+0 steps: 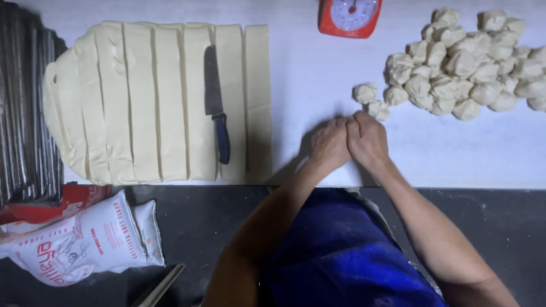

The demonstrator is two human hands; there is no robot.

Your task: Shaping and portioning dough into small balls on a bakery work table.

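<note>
My left hand (330, 143) and my right hand (368, 137) are pressed together, fingers curled, on the white table (307, 74) near its front edge. Whatever lies under them is hidden; I cannot tell if they hold dough. Just beyond my right hand lie two small dough lumps (371, 99). A flat dough slab (153, 102) cut into long strips covers the left of the table. A blue-handled knife (216, 105) rests on the slab, blade pointing away from me.
A pile of several dough lumps (466, 68) sits at the far right. A red kitchen scale (350, 16) stands at the back. Stacked dark trays (25, 108) line the left edge. A white flour bag (85, 239) lies below the table's edge.
</note>
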